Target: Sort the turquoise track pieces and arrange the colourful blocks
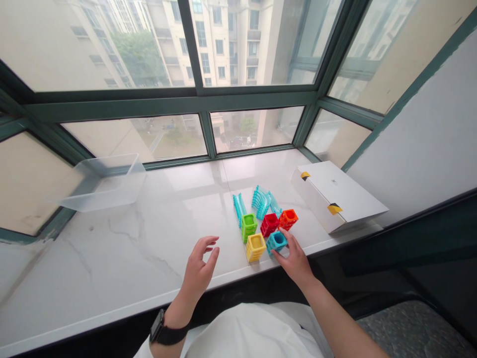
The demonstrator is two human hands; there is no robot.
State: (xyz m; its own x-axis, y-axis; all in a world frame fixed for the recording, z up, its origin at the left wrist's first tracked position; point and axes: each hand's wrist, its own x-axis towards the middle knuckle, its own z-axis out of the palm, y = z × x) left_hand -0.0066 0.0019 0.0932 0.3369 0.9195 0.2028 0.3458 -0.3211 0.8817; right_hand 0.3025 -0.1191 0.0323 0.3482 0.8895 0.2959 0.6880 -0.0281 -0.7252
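Observation:
My right hand (295,258) has its thumb and fingers around a blue hollow toy block (276,242) near the sill's front edge. Just left of that stands a yellow block (255,248), with a green block (248,227) behind it. A red block (269,225) and an orange block (288,219) sit behind the blue one. Translucent turquoise track pieces, one straight (239,209) and one curved (261,201), lie at the back of the group. To the left, my left hand (201,263) hovers with thumb and fingers apart, holding nothing.
A clear plastic bin (106,191) stands on the left of the white marble-look sill (130,253). On the right is a white box (335,191) with yellow-and-black tabs. Green-framed windows (208,102) rise behind, and a wall borders the right side.

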